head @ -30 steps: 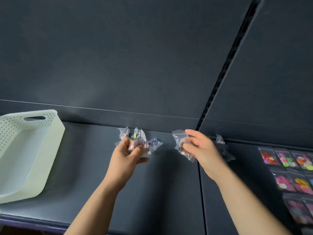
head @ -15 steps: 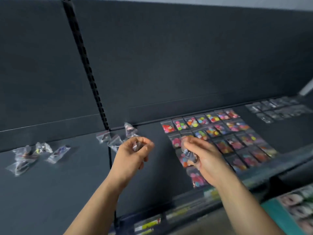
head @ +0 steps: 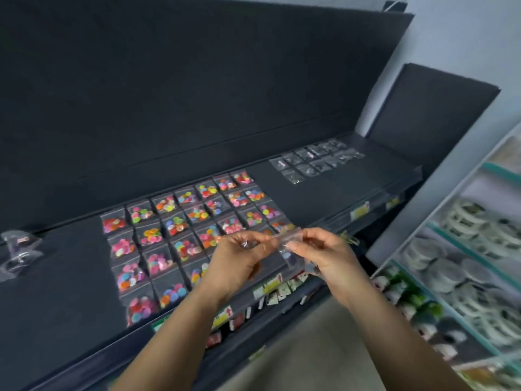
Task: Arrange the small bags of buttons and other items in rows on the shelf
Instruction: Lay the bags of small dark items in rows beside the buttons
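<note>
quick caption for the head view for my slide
The left hand and right hand pinch a small clear bag above the dark shelf, where bags of colourful buttons lie in rows.

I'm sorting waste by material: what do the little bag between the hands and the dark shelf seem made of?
The little bag, pinched by the left hand and right hand, looks like thin, clear, glossy plastic: things behind show through and it glints. The shelf looks matte dark grey, perhaps painted metal or laminate; its flat, dull surface leaves that open.
</note>
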Demonstrator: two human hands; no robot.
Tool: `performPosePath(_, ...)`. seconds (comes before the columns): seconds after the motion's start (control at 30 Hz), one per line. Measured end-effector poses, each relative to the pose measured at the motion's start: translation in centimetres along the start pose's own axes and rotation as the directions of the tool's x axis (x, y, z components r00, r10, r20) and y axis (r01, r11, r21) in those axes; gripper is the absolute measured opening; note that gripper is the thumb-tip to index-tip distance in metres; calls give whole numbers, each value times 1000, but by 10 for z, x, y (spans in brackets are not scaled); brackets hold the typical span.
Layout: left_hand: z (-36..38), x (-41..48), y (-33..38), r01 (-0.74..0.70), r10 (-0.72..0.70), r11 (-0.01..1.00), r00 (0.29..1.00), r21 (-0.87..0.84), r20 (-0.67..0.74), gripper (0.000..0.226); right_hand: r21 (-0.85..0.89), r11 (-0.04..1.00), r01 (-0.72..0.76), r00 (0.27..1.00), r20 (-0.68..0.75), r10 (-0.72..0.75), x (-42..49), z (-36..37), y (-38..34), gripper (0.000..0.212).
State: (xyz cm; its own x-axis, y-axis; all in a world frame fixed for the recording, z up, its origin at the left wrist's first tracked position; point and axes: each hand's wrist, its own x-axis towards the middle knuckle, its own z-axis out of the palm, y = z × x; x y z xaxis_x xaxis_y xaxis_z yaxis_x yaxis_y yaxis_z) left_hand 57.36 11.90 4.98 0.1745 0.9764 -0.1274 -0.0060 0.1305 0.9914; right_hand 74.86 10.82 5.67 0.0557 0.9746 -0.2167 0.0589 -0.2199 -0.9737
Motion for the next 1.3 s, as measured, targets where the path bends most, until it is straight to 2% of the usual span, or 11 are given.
performPosePath(0.2, 54, 53, 2, 26, -26, 1000, 999, 16, 29, 12, -36, 999, -4, 1000, -9, 4, 34, -65, 1, 9)
performPosePath(0.37, 89, 111, 2, 10, -13, 991, 1000, 130, 22, 17, -151, 988, 29, 1000, -2, -30, 89, -106, -2, 4)
performPosePath(0.6, 113, 190, 5, 111, -110, 984, 994, 139, -19, 18, -265, 964, 27, 998, 55, -12, 176, -145, -14, 3)
performPosePath(0.87, 121, 249, -17, 237, -184, 952, 949, 195, -256, 18, -388, 922, -3, 975, 204, 89, 261, -153, -10, 9)
performPosePath(1.17, 128, 280, -47, 408, -161, 847, 807, 340, -569, 24, -576, 808, 120, 926, 358, 118, 337, -142, 17, 12)
performPosePath(1.3, 135, 287, -47, 460, -109, 794, 752, 398, -651, 13, -597, 785, 169, 918, 386, 96, 349, -141, 24, 17)
